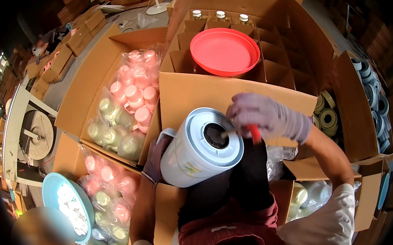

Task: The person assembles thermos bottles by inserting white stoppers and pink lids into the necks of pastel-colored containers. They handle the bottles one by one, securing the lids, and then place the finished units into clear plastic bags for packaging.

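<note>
Cardboard boxes (110, 60) crowd the floor around the person's lap. Between both hands sits a white jug (198, 149), tilted, round dark mouth upward. Left hand (155, 157), gloved, cups its side. Right hand (269, 115), gloved, fingers closed around a red-handled tool (254, 134) whose tip reaches the mouth.

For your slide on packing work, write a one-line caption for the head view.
Gloved left hand steadies a white jug while the right hand works a red-handled tool at its opening.
</note>
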{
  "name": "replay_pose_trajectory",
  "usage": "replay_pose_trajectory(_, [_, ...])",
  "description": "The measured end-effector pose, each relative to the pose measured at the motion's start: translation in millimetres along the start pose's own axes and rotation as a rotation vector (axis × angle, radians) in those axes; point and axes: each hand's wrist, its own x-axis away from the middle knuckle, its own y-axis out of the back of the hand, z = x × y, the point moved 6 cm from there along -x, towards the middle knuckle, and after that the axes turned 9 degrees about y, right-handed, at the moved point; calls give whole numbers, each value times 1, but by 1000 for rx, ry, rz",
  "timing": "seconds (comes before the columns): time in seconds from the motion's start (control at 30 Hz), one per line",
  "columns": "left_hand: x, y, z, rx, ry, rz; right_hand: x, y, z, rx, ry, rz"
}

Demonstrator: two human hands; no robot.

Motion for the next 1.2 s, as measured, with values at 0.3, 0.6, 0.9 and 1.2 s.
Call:
replay_pose_trajectory(0.3, [-20,-2,-3,335,390,-52,51,-20,32,-4,-552,-153])
replay_pose_trajectory(0.6, [-33,54,-32,194,117,-501,102,-27,28,-504,-1012,-370])
replay_pose_trajectory(0.9, [-56,-81,-180,51,-782,372,42,40,-207,797,-875,270])
replay_pose_trajectory(1.2, [49,-81,-166,18,-462,5,182,26,36,610,-548,-484])
